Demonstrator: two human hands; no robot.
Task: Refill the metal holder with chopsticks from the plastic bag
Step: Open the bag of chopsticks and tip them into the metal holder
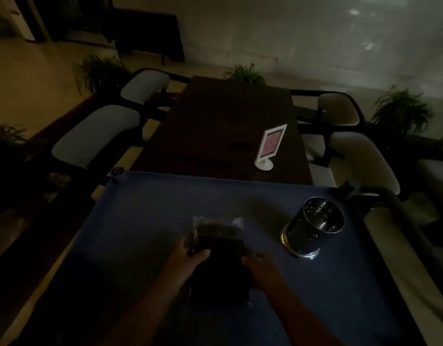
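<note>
The scene is dim. A clear plastic bag [219, 236] packed with dark chopsticks lies on the blue cart top [145, 221], its far end pointing away from me. My left hand [188, 258] grips the bag's left side, thumb across it. My right hand [259, 267] rests against the bag's right side near its lower part; its fingers are hard to make out. The perforated metal holder [312, 227] stands upright on the cart to the right of the bag, about a hand's width away, and looks empty inside.
Beyond the cart stands a dark wooden table [215, 126] with a white sign stand [269, 147]. Padded chairs [95, 136] flank the table on both sides. A cart handle [400, 213] curves at the right. Potted plants [400, 111] line the floor.
</note>
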